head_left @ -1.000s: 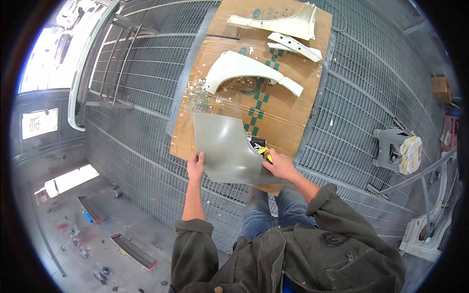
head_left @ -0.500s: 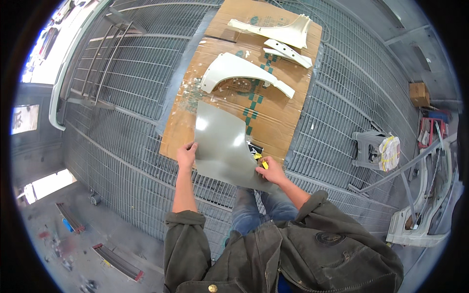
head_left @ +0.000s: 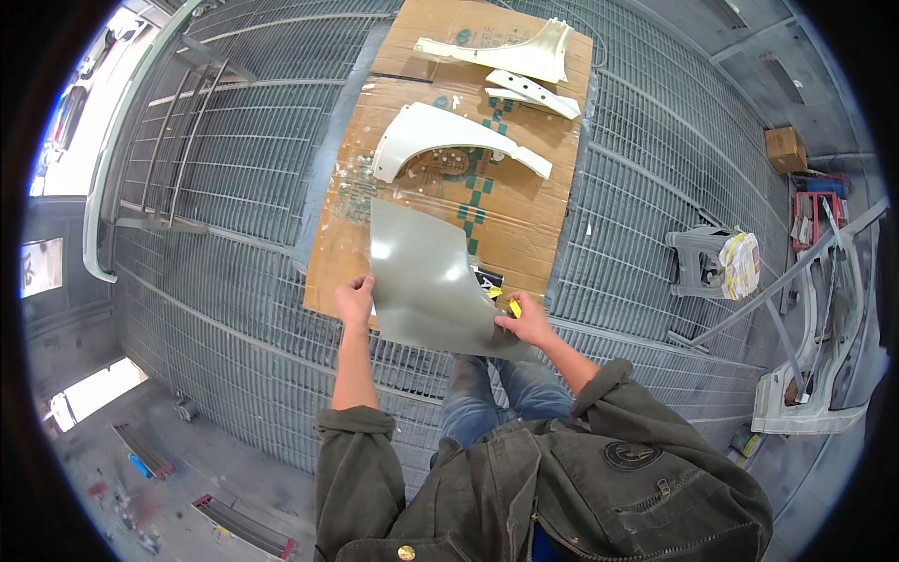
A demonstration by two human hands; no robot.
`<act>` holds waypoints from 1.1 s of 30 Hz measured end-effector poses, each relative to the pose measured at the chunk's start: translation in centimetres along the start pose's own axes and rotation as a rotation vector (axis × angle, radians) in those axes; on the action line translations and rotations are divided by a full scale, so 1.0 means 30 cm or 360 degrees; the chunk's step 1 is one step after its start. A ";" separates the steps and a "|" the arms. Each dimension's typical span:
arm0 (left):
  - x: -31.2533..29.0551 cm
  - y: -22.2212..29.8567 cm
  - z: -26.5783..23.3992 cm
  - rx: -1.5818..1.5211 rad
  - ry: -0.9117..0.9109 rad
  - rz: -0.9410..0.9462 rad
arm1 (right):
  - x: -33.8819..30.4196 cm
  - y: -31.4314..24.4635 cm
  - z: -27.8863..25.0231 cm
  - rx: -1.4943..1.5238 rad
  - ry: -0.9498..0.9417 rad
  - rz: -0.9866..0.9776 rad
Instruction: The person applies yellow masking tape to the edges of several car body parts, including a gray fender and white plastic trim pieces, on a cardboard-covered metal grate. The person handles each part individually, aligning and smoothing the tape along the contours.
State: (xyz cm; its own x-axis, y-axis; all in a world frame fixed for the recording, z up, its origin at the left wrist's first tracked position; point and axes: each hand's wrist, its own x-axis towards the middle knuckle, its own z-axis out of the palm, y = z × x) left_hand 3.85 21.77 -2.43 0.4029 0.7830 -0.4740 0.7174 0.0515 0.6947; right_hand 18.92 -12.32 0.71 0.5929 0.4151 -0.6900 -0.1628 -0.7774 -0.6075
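Between my two hands hangs a grey car fender (head_left: 421, 281), its smooth outer face toward me and its far end over the cardboard. My left hand (head_left: 354, 302) pinches its left edge. At the lower right edge, beside the wheel-arch curve, my right hand (head_left: 527, 321) grips the panel. A small yellow piece (head_left: 515, 307) shows at the right hand's fingers; whether they hold it I cannot tell. Behind the curved edge a black item (head_left: 488, 278) with yellow on it is partly hidden. A white fender (head_left: 449, 133) lies on the cardboard sheet (head_left: 337, 267) beyond.
Farther up the cardboard lie another white panel (head_left: 524, 58) and narrow white strips (head_left: 534, 92). Metal grating (head_left: 243, 281) forms the floor. To the right stand a grey stool (head_left: 688, 262) with a wrapped bundle, a cardboard box (head_left: 785, 150) and a white car-body frame (head_left: 782, 412).
The view has shifted slightly, so the floor parts sit a little to the left. Both hands keep their hold on the grey fender, and the right hand has moved slightly.
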 end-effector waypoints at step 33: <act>-0.051 -0.143 -0.016 -0.0113 -0.0084 -0.0091 | 0.011 0.086 -0.079 0.0076 0.0204 -0.0039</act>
State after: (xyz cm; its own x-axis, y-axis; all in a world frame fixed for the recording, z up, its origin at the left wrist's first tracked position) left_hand -0.13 20.66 -4.43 0.3933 0.7436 -0.5406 0.6988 0.1403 0.7014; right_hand 20.56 -15.30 -0.14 0.6927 0.3674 -0.6206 -0.1824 -0.7433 -0.6436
